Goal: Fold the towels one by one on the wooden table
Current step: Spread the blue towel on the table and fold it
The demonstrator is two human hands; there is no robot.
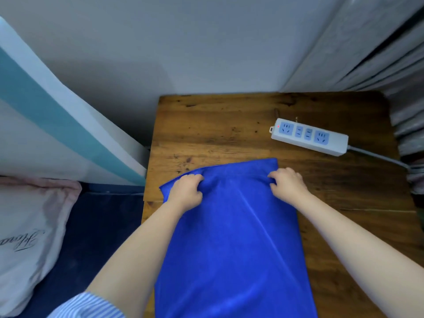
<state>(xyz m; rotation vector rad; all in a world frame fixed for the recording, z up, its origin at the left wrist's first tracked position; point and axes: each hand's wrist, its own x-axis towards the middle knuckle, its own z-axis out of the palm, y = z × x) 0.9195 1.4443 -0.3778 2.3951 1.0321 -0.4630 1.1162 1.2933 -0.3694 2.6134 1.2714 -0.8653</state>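
A bright blue towel lies lengthwise on the wooden table, running from the near edge toward the middle. My left hand grips the towel near its far left corner, fingers curled into the cloth. My right hand grips it near the far right corner the same way. The cloth is bunched between the two hands, and a thin strip of towel shows beyond them. A long crease runs down the towel's middle.
A white power strip with blue sockets lies at the table's far right, its grey cable trailing off the right edge. Curtains hang at the right. A pillow lies on dark bedding to the left.
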